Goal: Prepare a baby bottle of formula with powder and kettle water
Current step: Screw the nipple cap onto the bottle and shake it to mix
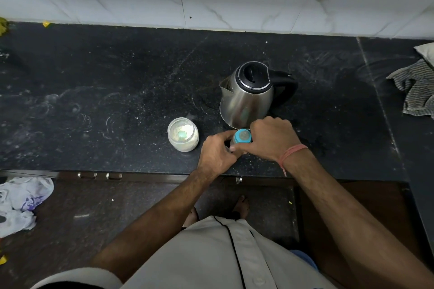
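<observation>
**Both hands on the bottle near the front edge**

While the bottle (242,136) stands near the counter (117,77) front edge, just before the kettle (246,94), the left hand (217,152) grips its body and the right hand (270,138) curls round its blue collar. An open jar (183,134) of powder sits just left. No readable writing shows anywhere.

My kettle (246,96) stands just behind my hands, blocking any reach straight back. The open powder jar (183,134) sits just to the left. Beyond that jar the dark counter (94,101) lies bare to the wall. A striped cloth (415,91) lies far right, well apart.
</observation>
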